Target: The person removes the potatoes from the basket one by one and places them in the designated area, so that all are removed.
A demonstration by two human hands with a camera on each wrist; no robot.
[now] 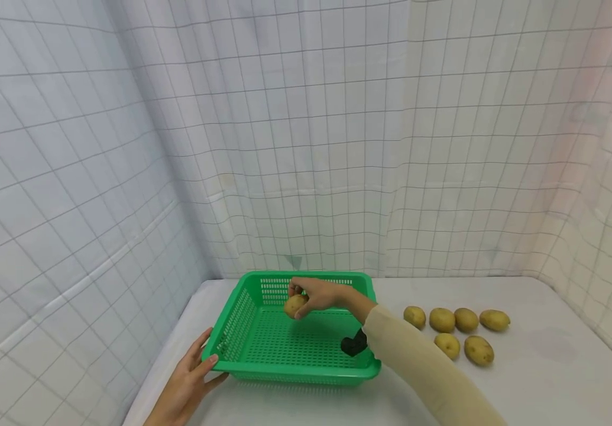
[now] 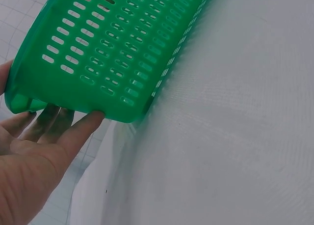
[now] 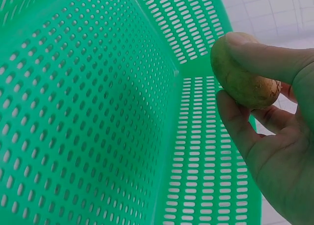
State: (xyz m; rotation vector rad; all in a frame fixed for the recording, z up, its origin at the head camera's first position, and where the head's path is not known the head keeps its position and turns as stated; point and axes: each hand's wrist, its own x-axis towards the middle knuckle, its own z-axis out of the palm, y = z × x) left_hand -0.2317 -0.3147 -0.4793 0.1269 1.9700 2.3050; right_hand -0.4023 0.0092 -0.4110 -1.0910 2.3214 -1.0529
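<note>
A green plastic basket with slotted walls stands on the white table. My left hand grips its near left corner, thumb over the rim and fingers beneath; the left wrist view shows those fingers against the outer wall. Over the basket, my right hand holds a potato between thumb and fingers. In the right wrist view the potato is above the basket's perforated floor, near a side wall, and no other potato shows inside.
Several potatoes lie on the table right of the basket, among them one at the near right and one at the far right. A black wrist device hangs under my right forearm. White grid-patterned curtains enclose the back and sides.
</note>
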